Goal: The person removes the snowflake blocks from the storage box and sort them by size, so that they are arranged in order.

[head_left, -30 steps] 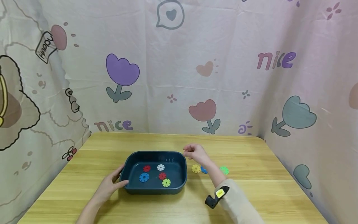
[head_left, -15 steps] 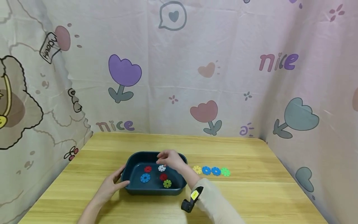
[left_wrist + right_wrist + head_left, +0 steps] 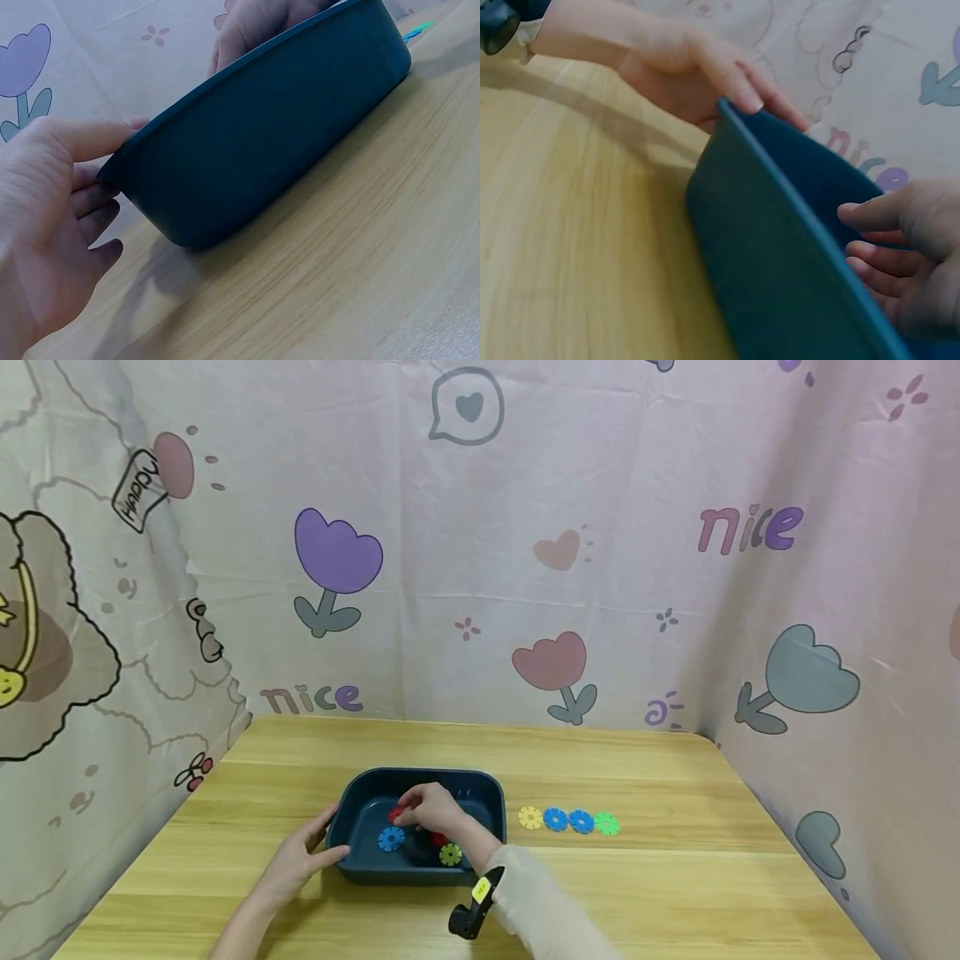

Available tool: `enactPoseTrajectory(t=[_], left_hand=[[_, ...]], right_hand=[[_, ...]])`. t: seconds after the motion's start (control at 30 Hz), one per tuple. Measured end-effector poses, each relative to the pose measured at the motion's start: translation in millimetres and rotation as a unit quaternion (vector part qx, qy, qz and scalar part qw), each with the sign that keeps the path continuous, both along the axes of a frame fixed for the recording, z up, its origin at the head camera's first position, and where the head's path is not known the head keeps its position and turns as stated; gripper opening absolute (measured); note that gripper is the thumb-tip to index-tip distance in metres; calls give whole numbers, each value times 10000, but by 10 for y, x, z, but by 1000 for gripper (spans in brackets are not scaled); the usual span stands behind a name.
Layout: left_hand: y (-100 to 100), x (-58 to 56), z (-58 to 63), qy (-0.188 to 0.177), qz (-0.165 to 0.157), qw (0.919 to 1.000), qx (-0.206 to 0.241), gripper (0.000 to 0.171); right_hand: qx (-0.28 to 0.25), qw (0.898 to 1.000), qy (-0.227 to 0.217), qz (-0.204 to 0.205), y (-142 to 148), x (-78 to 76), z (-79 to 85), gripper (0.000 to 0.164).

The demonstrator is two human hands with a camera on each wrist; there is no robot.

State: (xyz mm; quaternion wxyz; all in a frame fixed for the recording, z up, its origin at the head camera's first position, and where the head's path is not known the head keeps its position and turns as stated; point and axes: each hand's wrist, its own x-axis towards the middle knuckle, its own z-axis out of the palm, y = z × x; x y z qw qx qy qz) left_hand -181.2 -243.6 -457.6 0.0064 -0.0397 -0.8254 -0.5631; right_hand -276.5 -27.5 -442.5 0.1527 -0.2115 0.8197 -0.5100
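Observation:
A dark blue-green rectangular tray [image 3: 420, 875] stands on the table. My left hand [image 3: 292, 862] grips its left end, thumb over the rim and fingers against the outer wall in the left wrist view. Inside, my right hand [image 3: 432, 810] reaches down with its fingertips at a red notched plastic disc [image 3: 394, 815]. In the right wrist view, the thumb and fingers of that hand stand apart. A blue notched disc [image 3: 391, 838], a yellow-green one [image 3: 450, 855] and a second red one, partly covered by the hand, lie on the tray floor. The white disc is hidden.
To the right of the tray, a yellow disc [image 3: 530, 817], two blue discs [image 3: 555, 819] and a green disc [image 3: 607, 824] form a row on the wooden table [image 3: 675, 893]. A patterned curtain [image 3: 450, 568] hangs behind the table and along its sides.
My right hand has moved left from beyond the tray's right rim down into the tray, to the red disc. The disc row is now uncovered. My left hand has stayed on the tray.

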Motion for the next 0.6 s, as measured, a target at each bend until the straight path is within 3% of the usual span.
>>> enactPoseTrajectory(t=[0.2, 0.6], left_hand=[[-3, -7, -15, 11, 15, 10000, 33, 71], [2, -11, -14, 41, 9, 10000, 56, 71]], right_hand=[[332, 9994, 20, 65, -65, 28, -72, 23], [1140, 9910, 603, 346, -130, 58, -135, 25]])
